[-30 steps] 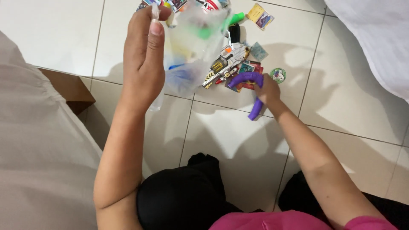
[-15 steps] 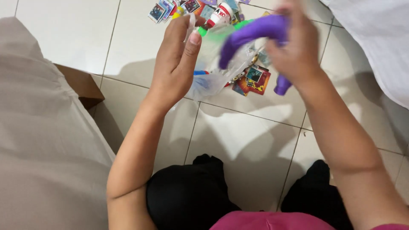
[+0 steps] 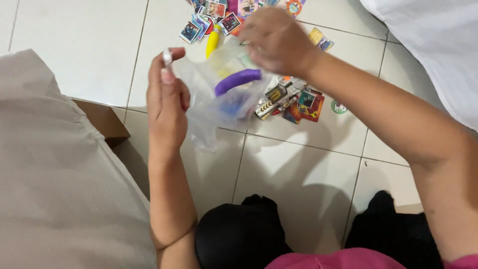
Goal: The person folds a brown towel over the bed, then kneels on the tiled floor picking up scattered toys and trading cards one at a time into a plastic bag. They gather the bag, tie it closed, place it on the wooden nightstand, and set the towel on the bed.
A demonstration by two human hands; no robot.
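My left hand (image 3: 167, 99) pinches the rim of a clear plastic bag (image 3: 209, 94) and holds it up above the tiled floor. A purple curved toy (image 3: 238, 80) lies inside the bag, with something blue below it. My right hand (image 3: 276, 40) is blurred at the bag's far opening, fingers curled on its edge. A yellow toy (image 3: 213, 42) lies on the floor just behind the bag.
Several small colourful picture cards (image 3: 298, 102) are scattered on the white tiles (image 3: 298, 169) beyond the bag. A beige cloth-covered piece of furniture (image 3: 55, 174) fills the left. White fabric (image 3: 433, 45) lies at the top right. My dark-clothed knees (image 3: 239, 234) are below.
My right hand carried the purple toy from the floor up to the bag and let it go inside. The left hand lowered and turned the bag slightly.
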